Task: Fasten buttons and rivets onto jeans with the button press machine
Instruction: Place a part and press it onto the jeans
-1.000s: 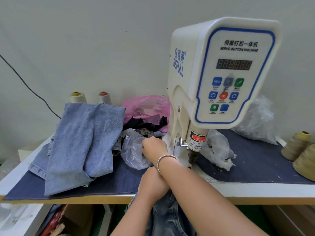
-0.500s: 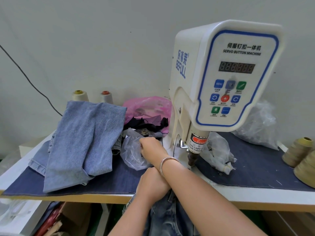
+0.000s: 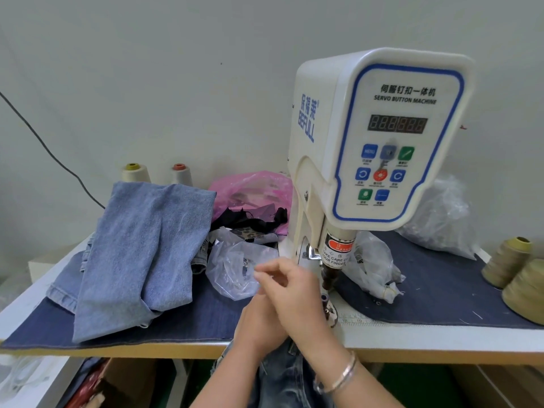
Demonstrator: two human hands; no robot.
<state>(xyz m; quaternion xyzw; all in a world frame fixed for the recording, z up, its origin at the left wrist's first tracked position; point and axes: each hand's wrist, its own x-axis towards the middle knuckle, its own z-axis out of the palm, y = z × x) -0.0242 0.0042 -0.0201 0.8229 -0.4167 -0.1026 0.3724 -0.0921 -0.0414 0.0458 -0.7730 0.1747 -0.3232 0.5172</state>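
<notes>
Pinching something too small to make out, the right hand (image 3: 290,285) hovers beside the bag (image 3: 235,269), left hand (image 3: 259,325) gripping jeans (image 3: 282,378) at the table (image 3: 412,338) edge — loading step, next seating it under the press (image 3: 331,278).

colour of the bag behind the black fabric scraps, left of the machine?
Pink, translucent plastic bag; shows in the head view, the only one.

Both hands (image 3: 276,301) hover beside the button press machine (image 3: 371,148).
</notes>
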